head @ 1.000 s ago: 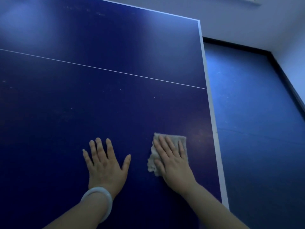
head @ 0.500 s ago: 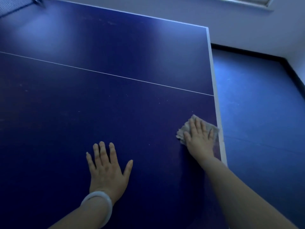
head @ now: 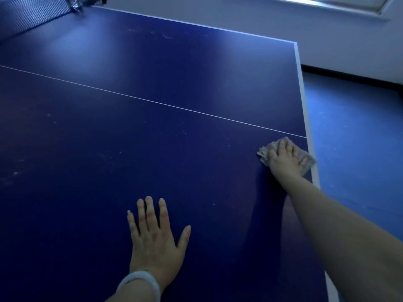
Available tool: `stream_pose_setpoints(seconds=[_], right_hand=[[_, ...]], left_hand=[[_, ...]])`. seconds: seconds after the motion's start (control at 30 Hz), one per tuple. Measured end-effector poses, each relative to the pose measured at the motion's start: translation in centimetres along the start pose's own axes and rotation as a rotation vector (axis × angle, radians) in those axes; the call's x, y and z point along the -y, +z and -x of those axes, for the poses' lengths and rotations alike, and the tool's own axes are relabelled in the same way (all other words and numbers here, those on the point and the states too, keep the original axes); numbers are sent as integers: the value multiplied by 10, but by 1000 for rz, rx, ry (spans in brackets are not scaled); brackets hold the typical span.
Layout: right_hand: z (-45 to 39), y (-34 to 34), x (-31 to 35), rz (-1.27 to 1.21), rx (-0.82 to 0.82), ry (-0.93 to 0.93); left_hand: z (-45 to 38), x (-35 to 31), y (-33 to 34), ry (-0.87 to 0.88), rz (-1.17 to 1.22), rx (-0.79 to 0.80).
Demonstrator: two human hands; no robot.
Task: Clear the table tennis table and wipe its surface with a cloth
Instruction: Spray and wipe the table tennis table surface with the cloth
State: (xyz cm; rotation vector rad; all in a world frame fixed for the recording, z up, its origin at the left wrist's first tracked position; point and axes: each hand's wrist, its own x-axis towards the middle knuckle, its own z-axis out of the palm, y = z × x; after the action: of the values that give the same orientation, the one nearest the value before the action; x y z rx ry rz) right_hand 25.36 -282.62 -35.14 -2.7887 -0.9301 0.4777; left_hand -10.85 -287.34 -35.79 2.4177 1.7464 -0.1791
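My right hand [head: 284, 161] presses flat, fingers straight, on the cloth [head: 305, 159] at the table [head: 152, 83] edge to wipe; my left hand [head: 154, 238], spread flat, braces my reach.

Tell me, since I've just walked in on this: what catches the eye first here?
The right hand pressing a grey cloth flat at the right edge of the dark blue table tennis table, just below its thin white centre line. The left hand lies spread flat on the near surface, a pale bangle on its wrist. The net shows far left.
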Motion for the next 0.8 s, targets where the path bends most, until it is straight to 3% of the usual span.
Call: stream_pose_setpoints(seconds=[0.07, 0.13, 0.2, 0.27, 0.33, 0.47, 0.53, 0.6, 0.7, 0.8], right_hand=[[5, 12, 47, -31, 59, -142], [26, 30, 85, 10, 121, -410], [49, 46, 90, 101, 162, -649], [44, 42, 66, 161, 128, -708], [20, 25, 33, 164, 45, -523], [-21, -6, 18, -10, -27, 50], [-28, -5, 46, -50, -23, 127], [-25, 3, 87, -39, 11, -22], [10, 28, 155, 54, 101, -388], [59, 57, 176, 129, 152, -656]], left_hand=[[1, -1, -1, -6, -12, 7], [1, -2, -3, -16, -17, -5], [1, -2, -6, -22, -28, 4], [1, -2, -7, -20, -15, -2], [2, -2, -7, -7, -5, -12], [1, 0, -5, 9, 8, -26], [1, 0, -4, 13, 14, -27], [1, 1, -2, 18, 15, -39], [2, 0, -2, 18, 10, -42], [1, 0, -3, 8, 12, -40]])
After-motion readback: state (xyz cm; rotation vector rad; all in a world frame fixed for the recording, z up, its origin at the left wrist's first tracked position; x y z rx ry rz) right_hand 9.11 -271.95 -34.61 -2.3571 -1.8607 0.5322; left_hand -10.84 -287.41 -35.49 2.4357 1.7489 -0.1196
